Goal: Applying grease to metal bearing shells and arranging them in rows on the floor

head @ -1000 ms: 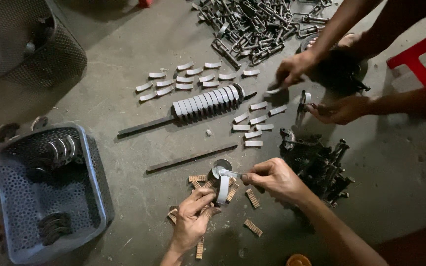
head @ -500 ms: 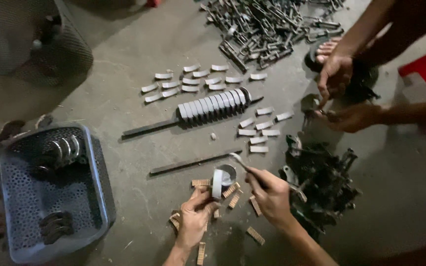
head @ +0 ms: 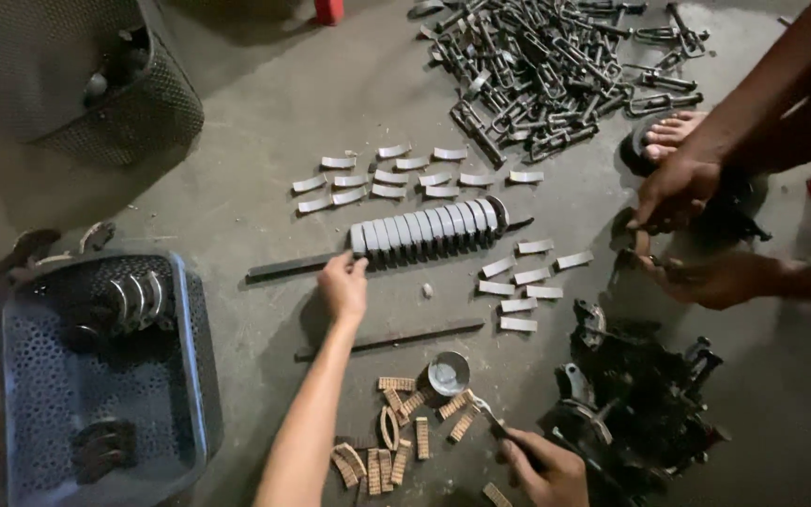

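Note:
My left hand point(head: 343, 284) reaches forward, and its fingertips touch the left end of a row of grey curved metal pieces point(head: 429, 230) stacked along a dark bar point(head: 279, 268). Whether it grips a piece I cannot tell. At the bottom edge my right hand point(head: 544, 467) is closed on a thin tool point(head: 488, 417) whose tip points toward a small round tin point(head: 448, 373). Several tan ribbed pads point(head: 396, 449) lie scattered on the concrete floor between my two arms.
Another person's hands point(head: 676, 191) work at the right, above a heap of dark metal parts point(head: 635, 404). Loose grey curved pieces point(head: 396, 174) lie behind the row and right of it. A second bar point(head: 396, 338), a chain-link pile point(head: 556, 56), a blue basket point(head: 194, 376) and a mesh basket point(head: 124, 103) surround them.
My left hand left the tan pads and moved forward to the left end of the stacked row. My right hand drew back from the tin toward the bottom edge.

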